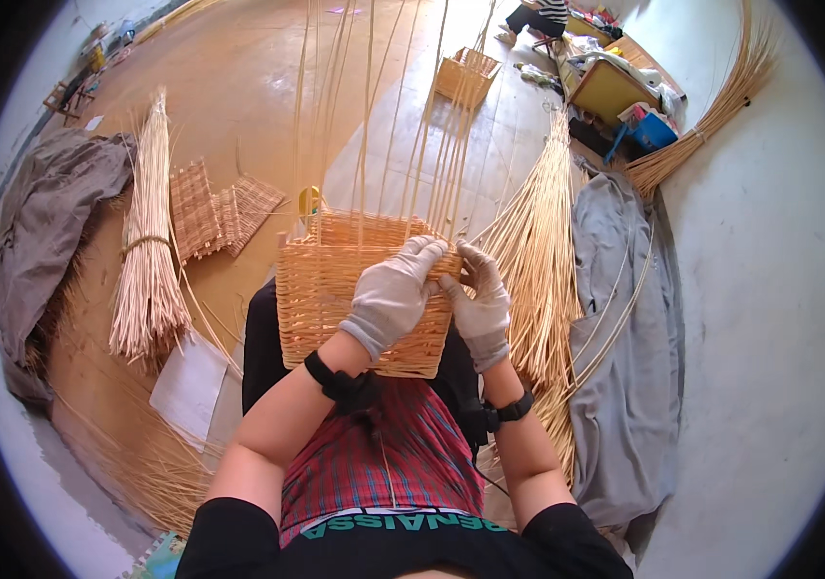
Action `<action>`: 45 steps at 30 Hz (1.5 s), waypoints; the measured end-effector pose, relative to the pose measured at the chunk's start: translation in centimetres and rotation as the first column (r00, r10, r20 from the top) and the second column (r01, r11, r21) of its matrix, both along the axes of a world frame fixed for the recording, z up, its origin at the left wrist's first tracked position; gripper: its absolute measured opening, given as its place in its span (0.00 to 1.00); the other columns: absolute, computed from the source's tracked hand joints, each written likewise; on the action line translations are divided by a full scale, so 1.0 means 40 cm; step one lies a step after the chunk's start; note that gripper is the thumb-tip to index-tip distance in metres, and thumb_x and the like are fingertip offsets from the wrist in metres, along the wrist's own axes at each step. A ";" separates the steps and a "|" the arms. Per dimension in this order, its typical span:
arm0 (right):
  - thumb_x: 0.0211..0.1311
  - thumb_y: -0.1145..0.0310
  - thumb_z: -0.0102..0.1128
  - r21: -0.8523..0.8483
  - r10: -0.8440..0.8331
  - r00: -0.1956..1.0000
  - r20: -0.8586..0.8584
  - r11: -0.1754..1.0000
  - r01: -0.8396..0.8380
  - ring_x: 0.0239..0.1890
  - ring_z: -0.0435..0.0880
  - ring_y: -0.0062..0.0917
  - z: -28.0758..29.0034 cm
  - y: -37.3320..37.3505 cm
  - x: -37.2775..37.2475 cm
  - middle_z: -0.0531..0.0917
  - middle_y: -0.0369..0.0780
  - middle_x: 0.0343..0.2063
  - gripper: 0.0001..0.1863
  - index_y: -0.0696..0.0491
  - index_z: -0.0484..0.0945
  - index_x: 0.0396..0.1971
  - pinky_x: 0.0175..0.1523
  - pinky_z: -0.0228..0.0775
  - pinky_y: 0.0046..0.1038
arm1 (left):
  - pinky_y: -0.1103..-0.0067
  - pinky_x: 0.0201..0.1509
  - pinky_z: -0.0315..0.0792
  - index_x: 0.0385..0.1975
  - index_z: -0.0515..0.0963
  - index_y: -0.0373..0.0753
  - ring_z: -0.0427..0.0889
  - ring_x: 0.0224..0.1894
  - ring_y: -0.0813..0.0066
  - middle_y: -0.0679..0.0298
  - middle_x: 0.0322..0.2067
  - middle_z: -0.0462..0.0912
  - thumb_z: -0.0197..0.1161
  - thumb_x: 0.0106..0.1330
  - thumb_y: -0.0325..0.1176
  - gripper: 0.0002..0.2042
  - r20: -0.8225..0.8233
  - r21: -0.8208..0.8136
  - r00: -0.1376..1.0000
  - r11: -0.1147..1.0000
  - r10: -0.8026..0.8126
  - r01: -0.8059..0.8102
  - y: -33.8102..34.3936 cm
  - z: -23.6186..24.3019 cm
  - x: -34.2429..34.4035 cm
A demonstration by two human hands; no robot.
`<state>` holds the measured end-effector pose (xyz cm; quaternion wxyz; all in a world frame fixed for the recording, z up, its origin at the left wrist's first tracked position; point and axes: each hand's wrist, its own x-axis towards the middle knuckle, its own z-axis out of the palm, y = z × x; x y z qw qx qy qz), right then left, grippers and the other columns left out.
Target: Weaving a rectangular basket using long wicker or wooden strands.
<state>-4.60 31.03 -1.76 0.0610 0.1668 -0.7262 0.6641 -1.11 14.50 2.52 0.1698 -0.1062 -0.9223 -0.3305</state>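
A woven wicker basket point(321, 304), square-sided, rests on my lap with long upright rods point(364, 145) rising from its rim. My left hand point(396, 289), in a pale work glove, lies over the near wall with its fingers closed at the near right corner of the rim. Gloved as well, my right hand point(480, 297) pinches the same corner from the outside. Both sets of fingertips meet on the rim there, and the strand between them is mostly hidden by the gloves.
A tied willow bundle point(149, 251) stands left, beside woven panels point(205, 212). Loose rods point(533, 251) lie close on my right, next to grey cloth point(620, 338). Farther off are a small basket point(467, 77), a blue container point(652, 131) and a seated person point(538, 17).
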 end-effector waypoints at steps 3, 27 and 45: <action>0.65 0.77 0.67 -0.014 0.003 0.999 0.046 1.000 -0.002 0.54 0.81 0.22 -0.008 0.015 -0.006 0.80 0.37 0.56 0.26 0.55 0.73 0.62 0.57 0.76 0.26 | 0.67 0.53 0.80 0.62 0.75 0.46 0.82 0.56 0.59 0.60 0.61 0.78 0.67 0.63 0.33 0.25 -0.017 0.029 0.999 0.999 -0.045 0.045 -0.010 -0.025 -0.014; 0.64 0.73 0.64 0.171 0.467 0.768 0.439 0.795 -0.582 0.48 0.85 0.25 -0.026 0.040 0.353 0.86 0.41 0.43 0.16 0.55 0.79 0.52 0.55 0.76 0.29 | 0.77 0.57 0.75 0.76 0.54 0.35 0.82 0.51 0.77 0.58 0.62 0.74 0.69 0.68 0.51 0.44 0.025 0.373 0.963 0.896 -0.270 0.242 0.012 -0.156 0.323; 0.57 0.71 0.70 0.537 -0.065 0.921 -0.385 0.796 0.281 0.49 0.83 0.38 0.093 0.037 -0.058 0.84 0.42 0.45 0.16 0.52 0.84 0.47 0.58 0.74 0.34 | 0.76 0.25 0.81 0.45 0.76 0.34 0.80 0.23 0.76 0.62 0.26 0.80 0.50 0.81 0.45 0.18 0.388 0.919 0.860 0.207 -0.331 -0.335 0.039 -0.178 0.255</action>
